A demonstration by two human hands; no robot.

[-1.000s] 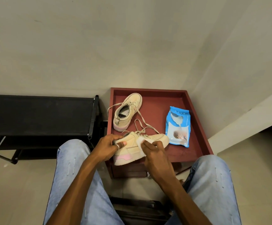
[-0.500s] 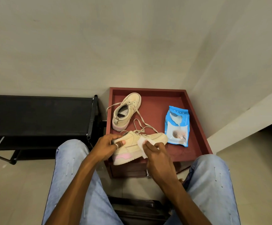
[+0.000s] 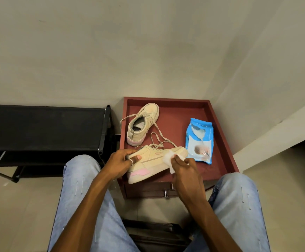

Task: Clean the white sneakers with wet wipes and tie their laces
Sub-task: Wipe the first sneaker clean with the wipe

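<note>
Near the centre of the frame, the left hand (image 3: 119,164) curls round the heel end of the near sneaker (image 3: 153,161), thumb on its side, holding it on its side at the front edge of the red table (image 3: 224,153). The right hand (image 3: 186,171) pinches a white wet wipe (image 3: 168,160) against the sneaker's toe end. Its loose laces (image 3: 157,141) trail toward the second sneaker (image 3: 142,122), which stands upright just above. The blue wipes pack (image 3: 200,140) lies to the right. A black shoe rack (image 3: 44,124) stands at left
</note>
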